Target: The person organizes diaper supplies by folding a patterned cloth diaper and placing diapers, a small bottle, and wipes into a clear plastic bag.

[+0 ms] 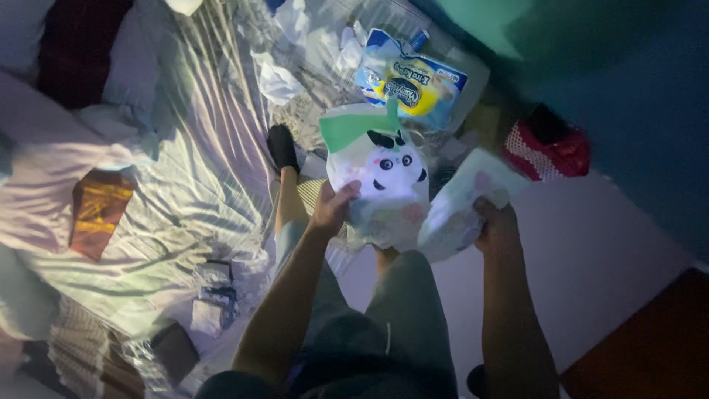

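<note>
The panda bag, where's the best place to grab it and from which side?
Probably the green flap at the top of the panda bag, taken from above. It sticks up free, while the left hand already props the soft, bulging lower body and the right hand holds a white packet.

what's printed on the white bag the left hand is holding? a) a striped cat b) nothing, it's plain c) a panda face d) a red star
c: the white bag gripped by the left hand shows a black-and-white panda face with dark ears and eye patches, below a green flap at its top; the right hand holds a separate pale packet beside it.
</note>
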